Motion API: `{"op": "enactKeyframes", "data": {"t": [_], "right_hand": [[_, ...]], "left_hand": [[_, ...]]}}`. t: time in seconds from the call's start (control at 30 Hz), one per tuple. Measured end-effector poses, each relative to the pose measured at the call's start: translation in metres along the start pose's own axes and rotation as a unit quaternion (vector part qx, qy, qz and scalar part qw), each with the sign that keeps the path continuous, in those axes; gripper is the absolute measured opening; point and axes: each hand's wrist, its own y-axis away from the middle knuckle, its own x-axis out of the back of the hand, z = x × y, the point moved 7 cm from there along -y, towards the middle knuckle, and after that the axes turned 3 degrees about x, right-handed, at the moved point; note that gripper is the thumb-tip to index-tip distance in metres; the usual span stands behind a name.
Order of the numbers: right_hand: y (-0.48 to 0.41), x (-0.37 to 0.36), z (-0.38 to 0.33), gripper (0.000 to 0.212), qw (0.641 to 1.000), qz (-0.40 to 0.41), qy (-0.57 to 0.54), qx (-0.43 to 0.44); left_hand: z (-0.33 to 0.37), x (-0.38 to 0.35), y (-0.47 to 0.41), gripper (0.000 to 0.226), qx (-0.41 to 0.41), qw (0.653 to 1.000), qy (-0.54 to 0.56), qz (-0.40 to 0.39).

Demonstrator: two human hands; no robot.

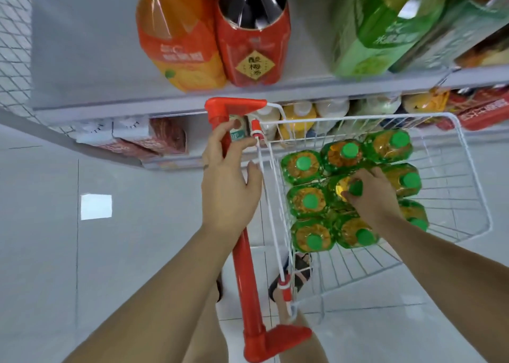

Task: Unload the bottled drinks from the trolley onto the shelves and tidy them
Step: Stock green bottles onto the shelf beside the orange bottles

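Left hand (228,189) and right hand (374,194), curled.

Green shelf bottles (385,26) blurred, tops cut off, middle trolley bottle (341,183) half hidden under right hand (374,197)
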Motion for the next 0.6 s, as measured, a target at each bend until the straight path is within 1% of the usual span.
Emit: {"op": "enactKeyframes", "data": {"t": [0.1, 0.2, 0.3, 0.37, 0.4, 0.43, 0.47, 0.53, 0.57, 0.6], "right_hand": [[0.003, 0.006, 0.0, 0.027, 0.999, 0.003, -0.025, 0.021], [0.022, 0.032, -0.009, 0.022, 0.996, 0.035, -0.055, 0.056], [0.049, 0.074, -0.025, 0.023, 0.99, 0.057, -0.081, 0.098], [0.068, 0.108, -0.037, 0.023, 0.985, 0.063, -0.106, 0.119], [0.079, 0.125, -0.044, 0.022, 0.982, 0.062, -0.123, 0.13], [0.091, 0.142, -0.052, 0.023, 0.977, 0.063, -0.144, 0.142], [0.104, 0.159, -0.061, 0.025, 0.972, 0.065, -0.166, 0.155], [0.131, 0.19, -0.082, 0.028, 0.961, 0.076, -0.197, 0.179], [0.143, 0.203, -0.093, 0.029, 0.956, 0.085, -0.208, 0.19], [0.154, 0.215, -0.104, 0.031, 0.95, 0.096, -0.22, 0.199]], "left_hand": [[0.0, -0.001, 0.001, 0.031, 0.001, 1.0, -0.001, 0.004], [0.001, -0.001, 0.0, 0.034, -0.002, 1.0, -0.012, -0.005], [0.004, -0.002, 0.001, 0.045, 0.014, 0.996, -0.084, -0.039], [0.014, 0.001, 0.003, 0.053, 0.043, 0.988, -0.127, -0.075], [0.024, 0.006, 0.006, 0.055, 0.042, 0.987, -0.128, -0.093], [0.039, 0.01, 0.009, 0.056, 0.023, 0.987, -0.109, -0.117], [0.055, 0.014, 0.014, 0.059, -0.001, 0.985, -0.068, -0.157], [0.089, 0.022, 0.031, 0.073, -0.023, 0.963, 0.019, -0.267], [0.104, 0.028, 0.041, 0.082, -0.042, 0.953, 0.031, -0.3], [0.116, 0.035, 0.05, 0.09, -0.071, 0.948, 0.019, -0.31]]}}
